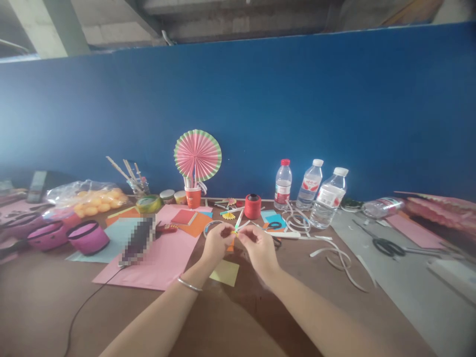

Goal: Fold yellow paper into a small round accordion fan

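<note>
My left hand (pixel 217 244) and my right hand (pixel 259 246) meet over the brown table (pixel 260 317), fingers pinched together on a small yellow-orange folded paper piece (pixel 233 232) held between them. A silver bangle (pixel 189 284) circles my left wrist. A yellow square of paper (pixel 225 272) lies on the table just under my hands. A red spool of thread (pixel 253 206) stands a little beyond my fingers. Black-handled scissors (pixel 275 225) lie on blue paper to the right of the spool.
A pink and green paper fan (pixel 197 155) stands in an orange cup (pixel 193 197) at the back. Three water bottles (pixel 309 188) stand at the right, white paper strips (pixel 344 263) by them. Pink sheets (pixel 163 258), purple bowls (pixel 87 237), a bag of yellow balls (pixel 92 201) lie left. Larger scissors (pixel 386 246) lie far right.
</note>
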Demonstrator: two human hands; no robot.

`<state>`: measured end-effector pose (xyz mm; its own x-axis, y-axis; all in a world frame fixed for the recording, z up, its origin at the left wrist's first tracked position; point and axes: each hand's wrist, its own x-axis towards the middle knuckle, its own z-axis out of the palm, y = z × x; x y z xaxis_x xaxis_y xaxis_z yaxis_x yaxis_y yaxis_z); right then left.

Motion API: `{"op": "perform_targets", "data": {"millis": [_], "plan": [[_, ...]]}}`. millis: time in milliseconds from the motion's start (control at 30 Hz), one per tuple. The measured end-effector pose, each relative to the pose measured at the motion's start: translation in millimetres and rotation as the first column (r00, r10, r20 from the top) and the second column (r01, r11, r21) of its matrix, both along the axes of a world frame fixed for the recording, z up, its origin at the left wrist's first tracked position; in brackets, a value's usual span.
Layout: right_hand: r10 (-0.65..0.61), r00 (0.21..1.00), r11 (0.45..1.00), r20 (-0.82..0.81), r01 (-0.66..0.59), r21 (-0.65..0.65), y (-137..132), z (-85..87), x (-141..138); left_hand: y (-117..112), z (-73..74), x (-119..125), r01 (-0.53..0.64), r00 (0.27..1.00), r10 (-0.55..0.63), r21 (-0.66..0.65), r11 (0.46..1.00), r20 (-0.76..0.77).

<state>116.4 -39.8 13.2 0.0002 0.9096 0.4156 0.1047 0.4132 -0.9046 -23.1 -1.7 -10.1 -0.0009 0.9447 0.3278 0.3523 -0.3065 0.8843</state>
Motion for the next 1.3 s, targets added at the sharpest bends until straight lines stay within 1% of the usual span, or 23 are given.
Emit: {"op": "perform_targets", "data": {"millis": [67, 133, 233, 300, 400, 533, 600, 733, 867, 967, 1067, 1200, 1300], "plan": [[0.082, 0.997, 0.995, -0.015, -0.082, -0.053, -4, -2.1, -7, -1, 0.2, 2, 0.03, 0.999, -0.029, -0.039, 0.999, 0.034], [0.115, 0.992, 0.989, -0.055, -0.119, -0.084, -3, -7.0, -10, -1, -0.3, 4, 0.045, 0.995, -0.041, -0.044, 0.998, 0.086], [0.112, 0.983, 0.98, -0.148, -0.134, -0.15, 5, -15.2, -7, 1, -1.1, 8, 0.08, 0.979, -0.072, -0.033, 0.996, 0.192], [0.073, 0.984, 0.981, -0.163, -0.1, -0.164, 11, -18.5, -3, 1, -0.8, 9, 0.096, 0.971, -0.086, -0.035, 0.995, 0.223], [0.044, 0.988, 0.988, -0.149, -0.065, -0.141, 18, -21.3, 1, -1, 1.3, 8, 0.098, 0.979, -0.086, -0.054, 0.994, 0.186], [0.067, 0.977, 0.986, -0.204, -0.096, -0.136, 22, -25.9, 2, -3, 5.8, 5, 0.092, 0.992, -0.086, -0.061, 0.994, 0.096], [0.096, 0.956, 0.979, -0.278, -0.14, -0.145, 23, -27.4, 1, -2, 7.8, 3, 0.11, 0.991, -0.105, -0.055, 0.992, 0.087], [0.157, 0.884, 0.951, -0.44, -0.256, -0.175, 21, -25.8, -1, -1, 10.2, -1, 0.151, 0.983, -0.148, -0.016, 0.988, 0.107], [0.169, 0.796, 0.921, -0.582, -0.338, -0.194, 18, -22.8, -4, -1, 10.8, -3, 0.187, 0.974, -0.184, -0.011, 0.982, 0.131], [0.168, 0.752, 0.902, -0.637, -0.378, -0.208, 16, -22.0, -5, -1, 10.0, -3, 0.205, 0.97, -0.201, -0.017, 0.979, 0.136], [0.141, 0.739, 0.902, -0.658, -0.37, -0.222, 14, -21.3, -6, 0, 7.9, -2, 0.213, 0.963, -0.201, -0.049, 0.976, 0.178], [0.054, 0.747, 0.92, -0.662, -0.295, -0.258, 13, -20.3, -7, 0, 5.5, 1, 0.198, 0.956, -0.178, -0.068, 0.978, 0.233], [0.028, 0.757, 0.924, -0.652, -0.268, -0.271, 13, -20.6, -7, -1, 5.5, 3, 0.202, 0.949, -0.18, -0.063, 0.977, 0.257]]}}
